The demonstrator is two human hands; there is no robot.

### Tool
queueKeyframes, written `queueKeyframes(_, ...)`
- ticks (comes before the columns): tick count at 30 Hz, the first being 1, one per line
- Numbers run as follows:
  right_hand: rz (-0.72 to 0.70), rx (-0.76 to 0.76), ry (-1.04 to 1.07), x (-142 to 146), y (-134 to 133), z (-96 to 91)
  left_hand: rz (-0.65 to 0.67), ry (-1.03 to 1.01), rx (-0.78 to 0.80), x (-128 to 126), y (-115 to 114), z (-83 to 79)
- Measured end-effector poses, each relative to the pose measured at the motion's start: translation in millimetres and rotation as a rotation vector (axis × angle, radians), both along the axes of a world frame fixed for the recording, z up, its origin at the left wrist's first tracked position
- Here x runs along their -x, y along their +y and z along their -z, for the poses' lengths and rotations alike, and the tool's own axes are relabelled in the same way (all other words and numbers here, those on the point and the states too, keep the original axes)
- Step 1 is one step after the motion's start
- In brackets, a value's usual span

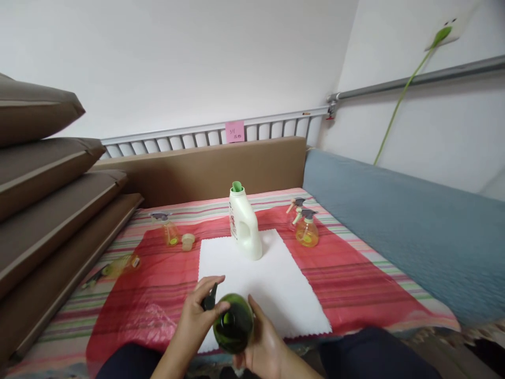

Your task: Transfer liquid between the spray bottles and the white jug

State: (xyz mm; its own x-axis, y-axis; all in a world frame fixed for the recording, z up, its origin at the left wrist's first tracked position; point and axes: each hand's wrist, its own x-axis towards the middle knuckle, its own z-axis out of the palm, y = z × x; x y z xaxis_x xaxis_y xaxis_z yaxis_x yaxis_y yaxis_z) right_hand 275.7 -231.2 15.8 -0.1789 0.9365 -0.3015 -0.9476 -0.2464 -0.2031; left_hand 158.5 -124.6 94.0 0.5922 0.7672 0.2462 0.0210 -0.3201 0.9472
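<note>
A dark green spray bottle [233, 329] is between my two hands, its round body toward me, near the front edge of a white cloth [288, 295]. My left hand [199, 310] grips it by the black spray head [210, 298], with the thumb on the green body. Wrapped round the right side of the body is my right hand [266, 342]. Beyond them, a large pale green jug [245, 223] stands upright on the cloth, a green piece [237, 187] in its mouth. Parts of the spray head are hidden by my left fingers.
Two spray bottles, one with yellow liquid [306, 232] and a pinkish one [292, 216], stand right. At left are an upright spray bottle [169, 231], a pale cap [188, 242] and a lying spray bottle [120, 266]. Brown cushions [51, 179] are stacked far left; a blue-grey padded side [386, 210] bounds the right.
</note>
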Motion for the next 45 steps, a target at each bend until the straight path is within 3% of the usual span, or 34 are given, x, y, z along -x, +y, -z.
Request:
queueKeyframes(6,-0.156,0.037,0.056,1,20,14.0,0.019,0.086,-0.011,19,8,6.9)
queueKeyframes(11,-0.118,0.157,0.05,6,34,20.6,0.069,0.179,-0.187,27,10,11.8)
queueKeyframes(21,-0.031,0.195,0.029,14,41,16.0,0.128,0.187,-0.393,33,3,22.1)
queueKeyframes(25,-0.013,0.205,0.037,12,44,11.0,0.086,0.155,-0.423,24,7,26.6)
queueKeyframes(28,-0.086,0.2,-0.014,9,47,11.2,0.014,0.124,-0.389,18,12,25.0)
queueKeyframes(31,-0.166,0.182,-0.233,1,48,11.2,-0.049,0.13,-0.353,14,23,21.8)
queueKeyframes(33,-0.091,0.21,-0.59,-10,47,7.7,-0.103,0.155,-0.325,11,34,21.5)
queueKeyframes(36,0.2,0.261,-1.051,-42,44,-5.1,-0.194,0.193,-0.294,0,55,28.1)
queueKeyframes(41,0.692,0.249,-1.332,-116,52,-36.2,-0.259,0.33,-0.293,-23,79,55.5)
queueKeyframes(45,0.829,0.259,-1.466,-155,83,-47.2,-0.267,0.388,-0.255,-26,84,72.7)
